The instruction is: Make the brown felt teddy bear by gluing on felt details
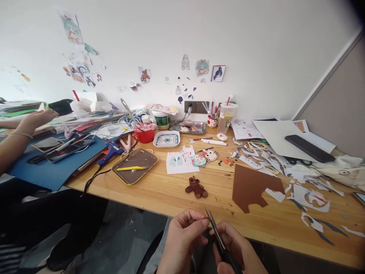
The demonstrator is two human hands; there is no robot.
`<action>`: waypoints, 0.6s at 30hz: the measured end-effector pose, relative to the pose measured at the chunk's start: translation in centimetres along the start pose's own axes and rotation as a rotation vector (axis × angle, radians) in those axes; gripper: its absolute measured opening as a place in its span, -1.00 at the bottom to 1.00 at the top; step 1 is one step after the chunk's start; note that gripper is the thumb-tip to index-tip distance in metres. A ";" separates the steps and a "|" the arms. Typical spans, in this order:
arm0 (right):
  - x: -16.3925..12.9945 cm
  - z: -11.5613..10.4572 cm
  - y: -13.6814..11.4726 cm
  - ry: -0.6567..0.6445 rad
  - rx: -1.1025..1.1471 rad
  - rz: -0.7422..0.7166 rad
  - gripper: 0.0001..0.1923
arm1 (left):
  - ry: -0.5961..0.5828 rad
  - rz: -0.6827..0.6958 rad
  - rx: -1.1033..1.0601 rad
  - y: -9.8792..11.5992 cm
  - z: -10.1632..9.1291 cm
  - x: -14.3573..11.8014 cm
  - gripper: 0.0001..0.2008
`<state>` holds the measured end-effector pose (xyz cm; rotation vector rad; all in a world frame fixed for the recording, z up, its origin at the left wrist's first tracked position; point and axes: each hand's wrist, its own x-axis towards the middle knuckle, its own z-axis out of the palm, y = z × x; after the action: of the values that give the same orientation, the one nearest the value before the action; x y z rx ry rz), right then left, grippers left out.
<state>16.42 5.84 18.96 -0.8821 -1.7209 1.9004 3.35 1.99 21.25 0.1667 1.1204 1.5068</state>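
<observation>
My right hand (pixel 232 243) grips a pair of scissors (pixel 219 240), its slim blades slightly apart and pointing up and away. Close beside the blades, my left hand (pixel 188 234) pinches a small brown piece (pixel 208 219) between thumb and forefinger; its shape is mostly hidden. On the table beyond my hands lies a brown paper teddy bear (pixel 196 187). To its right is a sheet of brown card (pixel 253 188) with its lower edge cut away.
A printed sheet (pixel 173 163) and paper characters (pixel 209 155) lie behind the bear. A tray (pixel 135 166), a blue glue gun (pixel 110 151) and a red pot (pixel 144 133) stand left. Paper scraps (pixel 310 198) cover the right side. Another person's arm (pixel 21 133) reaches in at far left.
</observation>
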 end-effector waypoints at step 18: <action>0.4 -0.5 1.3 -0.032 -0.018 0.051 -0.40 | -0.038 -0.016 0.027 0.3 -0.2 -0.3 -0.86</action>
<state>16.64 6.31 17.63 -0.9150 -1.7526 1.9451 3.15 1.69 21.47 0.2040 1.1098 1.4692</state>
